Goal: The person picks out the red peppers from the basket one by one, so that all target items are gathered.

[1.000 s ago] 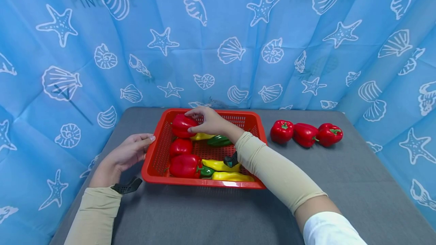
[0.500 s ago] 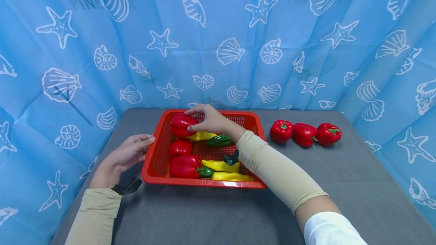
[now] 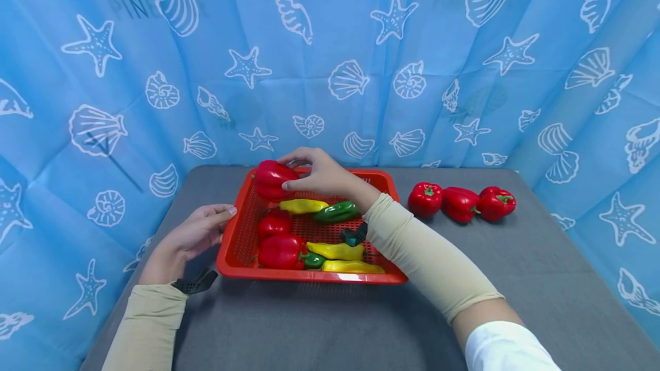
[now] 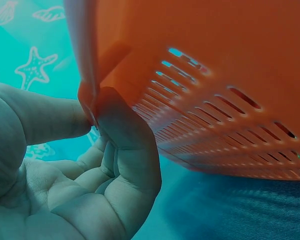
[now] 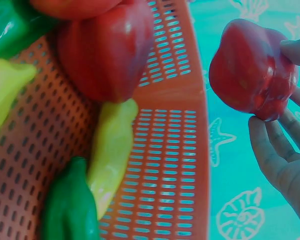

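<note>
My right hand (image 3: 325, 175) holds a red bell pepper (image 3: 270, 180) between thumb and fingers, above the back left corner of an orange-red plastic basket (image 3: 309, 276). In the right wrist view the bell pepper (image 5: 250, 70) shows beyond the basket's rim, gripped at its side. My left hand (image 3: 202, 230) pinches the basket's left rim; in the left wrist view thumb and index finger meet over the rim's edge. Lying in the basket are red bell peppers (image 3: 281, 252), long yellow peppers (image 3: 302, 206) and green peppers (image 3: 337, 212).
Three more red bell peppers (image 3: 460, 205) lie in a row on the grey table (image 3: 490, 279), right of the basket. A blue curtain (image 3: 330, 113) printed with shells and starfish hangs behind the table and along both sides.
My right hand has lifted the red bell pepper up from among the others, slightly toward the back left. The yellow pepper beneath it shows more fully. My left hand stays on the rim.
</note>
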### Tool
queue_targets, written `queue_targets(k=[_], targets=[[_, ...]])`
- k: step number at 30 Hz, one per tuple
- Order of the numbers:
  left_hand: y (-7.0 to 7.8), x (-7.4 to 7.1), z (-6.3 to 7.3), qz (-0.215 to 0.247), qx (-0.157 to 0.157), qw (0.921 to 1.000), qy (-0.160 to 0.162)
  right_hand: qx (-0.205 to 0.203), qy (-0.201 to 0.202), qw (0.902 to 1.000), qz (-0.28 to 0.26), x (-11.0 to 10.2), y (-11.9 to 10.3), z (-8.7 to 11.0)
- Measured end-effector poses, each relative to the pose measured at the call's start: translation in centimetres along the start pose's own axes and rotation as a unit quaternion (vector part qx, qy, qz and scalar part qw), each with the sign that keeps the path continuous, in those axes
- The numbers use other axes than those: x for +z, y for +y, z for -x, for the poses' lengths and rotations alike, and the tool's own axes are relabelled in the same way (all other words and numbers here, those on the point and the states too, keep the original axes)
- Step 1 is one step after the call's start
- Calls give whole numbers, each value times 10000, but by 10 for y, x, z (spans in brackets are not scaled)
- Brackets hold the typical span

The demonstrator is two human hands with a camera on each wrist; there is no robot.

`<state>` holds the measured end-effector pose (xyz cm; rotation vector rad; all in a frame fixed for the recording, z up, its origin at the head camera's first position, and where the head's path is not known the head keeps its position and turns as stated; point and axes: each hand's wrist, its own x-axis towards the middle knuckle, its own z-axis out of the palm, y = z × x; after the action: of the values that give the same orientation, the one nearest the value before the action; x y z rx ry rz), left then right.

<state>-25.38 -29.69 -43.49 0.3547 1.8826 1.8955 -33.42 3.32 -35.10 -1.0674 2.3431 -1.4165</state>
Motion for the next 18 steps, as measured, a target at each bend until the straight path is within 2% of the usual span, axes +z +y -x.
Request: queue_targets(k=[9, 18], targets=[[-2, -1, 0, -20, -19, 10000, 24, -379, 140, 9991, -114, -14, -17, 12], [-2, -1, -1, 27, -119, 9998, 154, -462, 361, 9982, -83, -35, -24, 34]])
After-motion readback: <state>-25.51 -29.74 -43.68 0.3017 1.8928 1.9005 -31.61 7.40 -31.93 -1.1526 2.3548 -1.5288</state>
